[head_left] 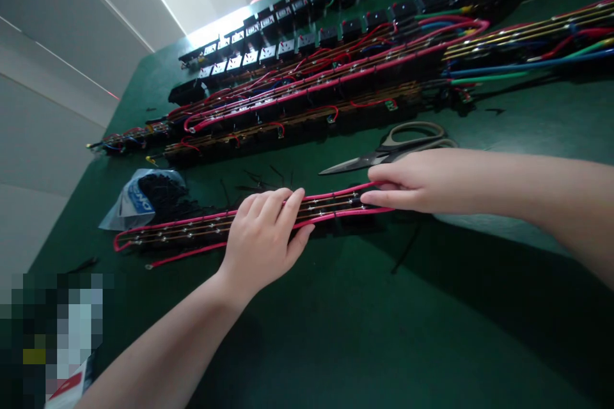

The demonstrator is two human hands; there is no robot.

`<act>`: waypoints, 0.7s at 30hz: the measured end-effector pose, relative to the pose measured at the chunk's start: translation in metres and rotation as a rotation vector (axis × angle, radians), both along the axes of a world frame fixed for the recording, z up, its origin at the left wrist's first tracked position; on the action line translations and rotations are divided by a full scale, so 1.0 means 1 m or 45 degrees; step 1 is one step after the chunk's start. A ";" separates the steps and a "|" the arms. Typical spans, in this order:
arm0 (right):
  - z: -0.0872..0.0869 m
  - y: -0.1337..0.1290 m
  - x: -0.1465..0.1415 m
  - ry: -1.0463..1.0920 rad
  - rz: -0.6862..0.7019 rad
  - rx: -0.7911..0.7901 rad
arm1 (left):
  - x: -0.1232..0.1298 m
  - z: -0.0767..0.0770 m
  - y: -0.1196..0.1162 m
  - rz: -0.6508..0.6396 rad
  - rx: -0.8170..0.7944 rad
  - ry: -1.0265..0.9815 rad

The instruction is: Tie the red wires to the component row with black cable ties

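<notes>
A long, narrow power strip (187, 227) lies with its inner side up, showing thin brass bars and shiny solder points. Red wire (165, 259) runs along both long edges, loops at the left end and has a loose end with a metal lug. My left hand (266, 230) is wrapped over the middle of the strip, fingers on the far edge and thumb on the near edge. Near the strip's right end, my right hand (403, 182) is closed around it and the red wire; its other fingers are hidden. Scissors (417, 131) lie just behind my right hand, partly covered.
Behind the strip is a clear plastic bag (139, 198) of black cable ties (165, 195), with loose ties scattered nearby. Several other wired power strips (307, 86) lie in rows across the back of the green table (336, 319). A pixelated patch covers the lower left.
</notes>
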State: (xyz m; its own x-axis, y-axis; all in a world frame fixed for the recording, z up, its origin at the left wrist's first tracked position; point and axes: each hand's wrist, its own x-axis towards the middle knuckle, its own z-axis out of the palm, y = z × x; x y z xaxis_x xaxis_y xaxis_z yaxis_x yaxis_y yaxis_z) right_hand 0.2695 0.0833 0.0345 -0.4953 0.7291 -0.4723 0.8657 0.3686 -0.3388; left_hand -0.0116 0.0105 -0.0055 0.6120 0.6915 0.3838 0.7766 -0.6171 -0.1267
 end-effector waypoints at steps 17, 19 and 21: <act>0.011 -0.006 0.010 -0.030 -0.006 0.392 | -0.004 -0.001 -0.001 -0.088 -0.075 -0.145; 0.009 -0.014 0.003 0.152 0.114 0.554 | -0.004 -0.001 -0.002 -0.097 -0.092 -0.153; 0.003 -0.022 -0.005 0.326 0.237 0.579 | -0.003 -0.001 -0.002 -0.110 -0.097 -0.154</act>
